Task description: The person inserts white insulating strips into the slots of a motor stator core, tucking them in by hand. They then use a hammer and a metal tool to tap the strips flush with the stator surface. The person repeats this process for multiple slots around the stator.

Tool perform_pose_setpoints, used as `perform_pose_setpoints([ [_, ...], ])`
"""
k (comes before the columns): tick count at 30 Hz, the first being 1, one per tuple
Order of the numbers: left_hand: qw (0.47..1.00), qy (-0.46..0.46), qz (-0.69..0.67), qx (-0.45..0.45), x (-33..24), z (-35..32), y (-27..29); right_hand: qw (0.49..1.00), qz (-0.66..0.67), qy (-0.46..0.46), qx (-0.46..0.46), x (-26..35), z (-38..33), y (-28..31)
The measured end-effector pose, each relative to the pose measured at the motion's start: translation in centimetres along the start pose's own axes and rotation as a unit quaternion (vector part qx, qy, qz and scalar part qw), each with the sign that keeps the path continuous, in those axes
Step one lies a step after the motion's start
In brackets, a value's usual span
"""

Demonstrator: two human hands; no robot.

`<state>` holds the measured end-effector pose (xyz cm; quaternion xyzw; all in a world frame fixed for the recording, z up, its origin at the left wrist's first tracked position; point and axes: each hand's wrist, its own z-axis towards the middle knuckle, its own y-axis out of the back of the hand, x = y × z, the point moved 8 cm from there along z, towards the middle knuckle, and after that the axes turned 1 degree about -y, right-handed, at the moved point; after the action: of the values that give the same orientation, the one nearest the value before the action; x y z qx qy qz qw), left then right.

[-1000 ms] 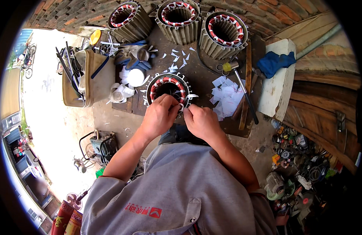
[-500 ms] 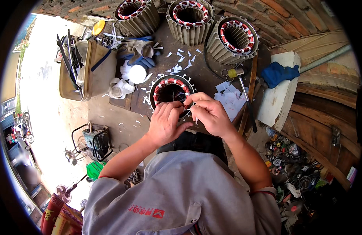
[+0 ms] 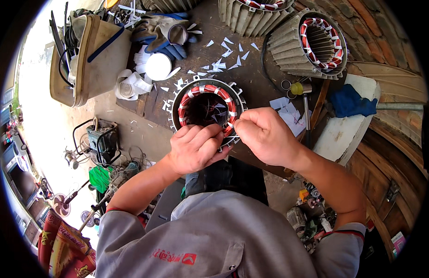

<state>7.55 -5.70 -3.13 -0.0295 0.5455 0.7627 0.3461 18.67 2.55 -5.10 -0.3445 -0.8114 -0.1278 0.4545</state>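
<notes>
Dark worktable (image 3: pixel 254 88) beneath a red-wound stator (image 3: pixel 207 88)

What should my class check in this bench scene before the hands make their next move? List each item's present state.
1. Motor housing open end facing up: ok.
2. Red winding tied all round: cannot tell; white ties show, but the left hand hides the near part.
3. Right hand holding something: cannot tell; its fingers are curled, hiding any contents.
4. Opening free of bits: not ok; pale slivers show within it.
5. Gloves worn: not ok; both hands are bare, the gloves lie aside.
6. Hammer out of both hands: ok.
</notes>
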Motion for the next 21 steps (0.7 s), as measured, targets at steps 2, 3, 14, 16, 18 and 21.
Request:
perform_pose_setpoints([
  [2, 1.0, 0.007, 0.008, 0.009, 0.0, 0.0, 0.1, 0.999, -0.033, 0.008, -0.001, -0.4, 0.0, 0.7],
  [3, 1.0, 0.011, -0.003, 0.001, 0.0, 0.1, 0.0, 1.0, -0.021, -0.004, -0.003, -0.3, 0.1, 0.8],
  [14, 1.0, 0.004, 0.001, -0.006, -0.1, -0.2, 0.4, 0.984, 0.165, -0.063, 0.017, -2.2, -0.2, 0.7],
  [16, 0.997, 0.051, -0.06, 0.023, 0.3, 0.2, 0.8, 0.991, 0.13, 0.013, 0.023, -1.1, -0.5, 0.7],
  [18, 0.987, 0.103, -0.124, 0.017, 0.3, 1.1, 1.5, 0.991, 0.072, 0.112, 0.003, 1.0, -1.2, 0.4],
  [21, 0.954, 0.202, -0.22, 0.011, 0.7, 2.2, 1.6, 0.963, -0.079, 0.257, -0.028, 3.1, -2.0, -0.1],
])
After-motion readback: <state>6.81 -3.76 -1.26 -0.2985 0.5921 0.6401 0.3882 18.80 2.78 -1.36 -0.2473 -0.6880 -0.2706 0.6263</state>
